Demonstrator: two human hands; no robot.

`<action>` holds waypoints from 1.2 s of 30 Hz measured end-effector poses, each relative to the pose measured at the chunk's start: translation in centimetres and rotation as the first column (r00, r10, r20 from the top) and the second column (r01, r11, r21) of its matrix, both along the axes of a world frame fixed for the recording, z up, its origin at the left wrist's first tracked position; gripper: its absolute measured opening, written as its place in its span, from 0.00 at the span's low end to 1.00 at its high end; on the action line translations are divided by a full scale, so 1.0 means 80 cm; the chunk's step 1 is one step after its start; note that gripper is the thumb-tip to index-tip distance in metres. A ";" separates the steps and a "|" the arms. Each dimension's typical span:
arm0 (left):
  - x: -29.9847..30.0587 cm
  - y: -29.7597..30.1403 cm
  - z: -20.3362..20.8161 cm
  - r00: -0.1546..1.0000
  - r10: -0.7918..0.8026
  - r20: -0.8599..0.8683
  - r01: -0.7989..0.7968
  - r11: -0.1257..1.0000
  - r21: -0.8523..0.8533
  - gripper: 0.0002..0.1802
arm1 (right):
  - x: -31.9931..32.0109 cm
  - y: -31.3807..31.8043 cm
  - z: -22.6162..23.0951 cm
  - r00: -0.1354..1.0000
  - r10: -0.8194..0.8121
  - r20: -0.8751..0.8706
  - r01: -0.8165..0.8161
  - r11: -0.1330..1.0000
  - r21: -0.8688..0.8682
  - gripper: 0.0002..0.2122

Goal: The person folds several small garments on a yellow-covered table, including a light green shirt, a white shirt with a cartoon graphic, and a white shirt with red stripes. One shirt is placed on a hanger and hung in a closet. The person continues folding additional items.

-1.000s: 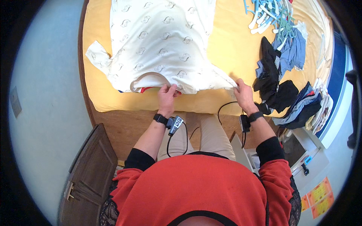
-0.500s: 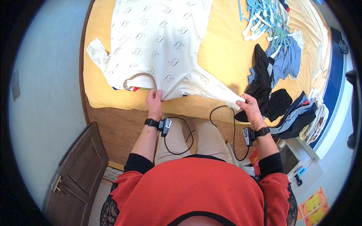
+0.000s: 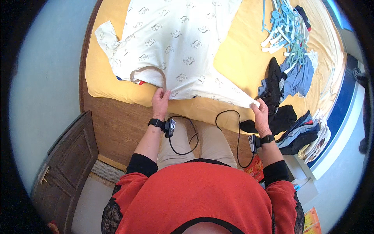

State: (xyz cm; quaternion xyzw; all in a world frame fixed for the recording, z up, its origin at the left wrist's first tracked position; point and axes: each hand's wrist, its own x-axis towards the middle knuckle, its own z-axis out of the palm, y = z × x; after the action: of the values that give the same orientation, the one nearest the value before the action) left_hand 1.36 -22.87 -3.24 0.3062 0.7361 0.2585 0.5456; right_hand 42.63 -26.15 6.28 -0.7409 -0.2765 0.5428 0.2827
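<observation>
A white long-sleeved shirt [image 3: 175,46] with small dark animal prints lies spread on the bed, its brown-trimmed neck opening facing me. My left hand [image 3: 160,103] is closed on the shirt at the right end of the neckband [image 3: 150,69]. Out to the right, my right hand [image 3: 261,113] pinches the cuff of the sleeve [image 3: 233,93], which is stretched between both hands. The other sleeve [image 3: 106,35] lies bent on the far left. A bit of red and blue cloth shows below the neckband.
Blue, white and green hangers [image 3: 282,35] are heaped at the far right. Black clothes [image 3: 272,89] and a blue-grey garment [image 3: 298,78] lie nearer, with folded clothes [image 3: 307,136] at the bed's right edge. Cables hang from both wrist devices. A dark wooden door [image 3: 68,167] stands lower left.
The view has shifted and turned slightly. Both hands keep their hold on the shirt, and the sleeve between them stays stretched.
</observation>
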 end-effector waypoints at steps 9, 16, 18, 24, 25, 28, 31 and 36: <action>0.050 -0.004 0.063 0.750 -0.296 -0.592 0.569 0.745 0.348 0.25 | -0.034 0.039 0.041 0.962 0.164 0.220 -0.167 0.986 -0.003 0.05; 0.120 0.009 0.079 0.644 -0.575 -0.505 0.762 0.541 0.356 0.44 | -0.100 0.133 0.144 0.918 0.397 -0.014 -0.397 0.918 -0.003 0.26; 0.121 0.007 0.076 0.672 -0.579 -0.461 0.736 0.592 0.328 0.46 | -0.129 0.173 0.155 0.866 0.483 -0.132 -0.476 0.876 0.080 0.24; 0.117 -0.007 0.039 0.949 -0.301 -0.093 0.315 0.906 0.282 0.32 | -0.258 0.307 0.104 0.609 0.704 -0.364 -0.717 0.686 0.126 0.13; 0.115 -0.009 0.027 0.980 -0.178 0.093 0.151 0.958 0.242 0.27 | -0.286 0.325 0.082 0.507 0.683 -0.525 -0.729 0.665 0.161 0.13; 0.112 -0.018 -0.006 0.843 0.193 0.502 -0.233 0.972 0.017 0.17 | -0.359 0.346 0.013 0.518 0.799 -0.305 -0.817 0.568 0.100 0.16; 0.104 -0.024 -0.018 0.718 0.329 0.613 -0.310 0.940 -0.142 0.13 | -0.347 0.362 -0.030 0.678 0.732 -0.073 -0.718 0.680 0.151 0.19; 0.082 -0.008 0.003 0.808 0.315 0.498 -0.227 0.946 -0.230 0.09 | -0.227 0.333 -0.035 0.705 0.709 0.038 -0.708 0.705 -0.021 0.10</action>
State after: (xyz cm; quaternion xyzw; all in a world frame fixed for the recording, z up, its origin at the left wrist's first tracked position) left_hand 7.94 -23.50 -2.96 0.0702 0.6121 0.3481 0.7066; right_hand 24.49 0.45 3.46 -0.5903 -0.5445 0.5942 0.0450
